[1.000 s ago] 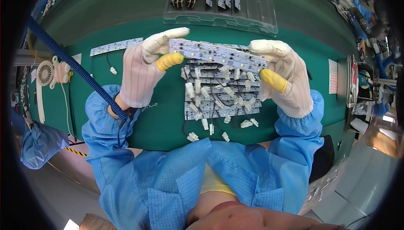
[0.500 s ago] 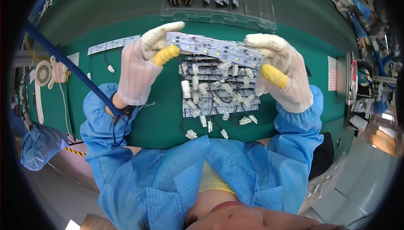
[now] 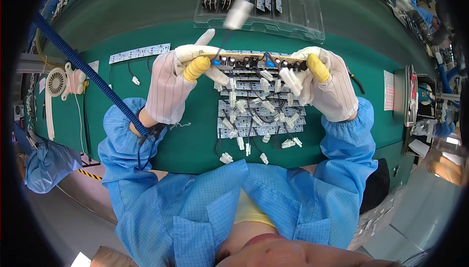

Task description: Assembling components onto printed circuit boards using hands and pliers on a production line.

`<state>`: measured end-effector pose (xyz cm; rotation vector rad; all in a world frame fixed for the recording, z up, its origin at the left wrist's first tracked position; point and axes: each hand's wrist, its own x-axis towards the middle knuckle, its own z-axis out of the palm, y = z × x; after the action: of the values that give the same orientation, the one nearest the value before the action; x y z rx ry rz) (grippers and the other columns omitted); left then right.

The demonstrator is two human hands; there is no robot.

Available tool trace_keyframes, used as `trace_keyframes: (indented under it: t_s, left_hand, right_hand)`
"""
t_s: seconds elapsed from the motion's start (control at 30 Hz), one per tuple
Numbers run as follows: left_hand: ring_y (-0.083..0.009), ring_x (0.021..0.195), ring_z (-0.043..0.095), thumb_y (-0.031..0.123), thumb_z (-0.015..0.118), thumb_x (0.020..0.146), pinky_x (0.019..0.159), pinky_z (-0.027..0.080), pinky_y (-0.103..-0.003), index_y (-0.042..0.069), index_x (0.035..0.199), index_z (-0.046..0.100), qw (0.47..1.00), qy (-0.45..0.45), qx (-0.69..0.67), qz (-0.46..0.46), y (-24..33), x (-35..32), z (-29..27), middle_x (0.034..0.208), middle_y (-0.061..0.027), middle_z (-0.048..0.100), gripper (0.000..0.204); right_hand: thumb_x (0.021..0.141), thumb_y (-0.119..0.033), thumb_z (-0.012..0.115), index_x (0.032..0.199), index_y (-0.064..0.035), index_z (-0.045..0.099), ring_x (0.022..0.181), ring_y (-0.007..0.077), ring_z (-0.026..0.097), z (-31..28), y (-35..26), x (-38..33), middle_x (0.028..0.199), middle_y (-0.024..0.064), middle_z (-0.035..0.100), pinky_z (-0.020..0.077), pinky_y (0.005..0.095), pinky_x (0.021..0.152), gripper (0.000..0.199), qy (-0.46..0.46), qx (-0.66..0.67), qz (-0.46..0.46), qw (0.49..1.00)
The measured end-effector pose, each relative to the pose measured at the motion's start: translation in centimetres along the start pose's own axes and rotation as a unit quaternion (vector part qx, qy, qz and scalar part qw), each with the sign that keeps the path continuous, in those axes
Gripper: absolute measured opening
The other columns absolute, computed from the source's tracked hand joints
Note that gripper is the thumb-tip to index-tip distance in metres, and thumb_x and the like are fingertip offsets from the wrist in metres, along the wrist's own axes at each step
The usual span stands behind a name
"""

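A green tabletop (image 3: 146, 18) carries, at its far edge, a clear plastic tray (image 3: 303, 10) holding rows of narrow circuit strips, and at the right a pale rectangular label sheet (image 3: 389, 90) lying flat. Above a stack of white circuit boards (image 3: 259, 115) with black wires and white plugs, both gloved hands pinch a long circuit strip (image 3: 249, 61) edge-on, left hand (image 3: 173, 84) closed on its left end, right hand (image 3: 330, 84) on its right

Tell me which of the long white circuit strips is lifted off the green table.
The circuit strip gripped at its ends by the left hand and right hand, turned edge-on. The others lie flat: a stack of strips below it and a lone strip at left.
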<state>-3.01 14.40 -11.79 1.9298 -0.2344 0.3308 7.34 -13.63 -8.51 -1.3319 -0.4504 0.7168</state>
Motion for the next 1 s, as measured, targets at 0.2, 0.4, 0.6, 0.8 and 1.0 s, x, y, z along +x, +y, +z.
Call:
trace_keyframes:
  t_s: [0.2,0.4,0.6,0.8,1.0]
  left_hand:
    - [-0.0153,0.090,0.066,0.019,0.053,0.096,0.080,0.048,-0.027,0.000,0.107,0.066,0.995,0.024,0.089,-0.035,0.3,0.1,-0.2,0.106,-0.0122,0.068,0.025]
    - [-0.0194,0.094,0.059,0.006,0.058,0.085,0.079,0.044,-0.031,0.006,0.121,0.058,0.964,-0.086,0.250,-0.017,0.2,0.1,-1.7,0.119,-0.0059,0.061,0.036]
    - [-0.0180,0.106,0.059,0.029,0.053,0.096,0.092,0.044,-0.029,-0.001,0.116,0.059,0.982,0.058,-0.169,-0.063,2.2,0.5,1.0,0.113,-0.0103,0.064,0.037]
    - [-0.0158,0.096,0.060,0.008,0.051,0.095,0.087,0.046,-0.028,-0.001,0.104,0.061,0.985,0.154,0.019,-0.079,0.6,1.0,-3.5,0.098,-0.0092,0.066,0.017]
    - [-0.0218,0.081,0.062,0.006,0.053,0.088,0.075,0.047,-0.031,0.003,0.092,0.067,0.898,0.215,0.346,-0.167,-8.7,-2.0,-15.8,0.086,-0.0116,0.066,0.015]
  right_hand:
    - [0.093,-0.037,0.057,0.107,0.0040,0.054,0.046,0.0122,0.057,-0.4,-0.7,0.1,0.074,0.0140,0.066,0.0458,0.0205,0.042,0.044,-0.042,-0.005,0.001,0.999]
    - [0.095,-0.040,0.051,0.103,0.0047,0.053,0.043,0.0104,0.054,-0.3,-1.1,1.1,0.071,0.0128,0.066,0.0445,0.0209,0.040,0.045,-0.062,0.089,0.104,0.989]
    - [0.084,-0.020,0.067,0.121,0.0038,0.049,0.047,0.0047,0.050,2.2,-1.3,0.9,0.082,0.0067,0.065,0.0392,0.0163,0.043,0.047,-0.025,0.006,0.041,0.999]
    - [0.082,-0.017,0.066,0.123,0.0014,0.048,0.053,0.0087,0.054,2.0,-2.2,-0.3,0.092,0.0079,0.064,0.0435,0.0190,0.047,0.048,-0.023,-0.069,0.035,0.997]
    - [0.085,-0.023,0.062,0.123,0.0020,0.047,0.051,0.0082,0.054,2.2,-1.8,0.4,0.091,0.0075,0.065,0.0432,0.0191,0.047,0.048,-0.024,-0.058,0.024,0.998]
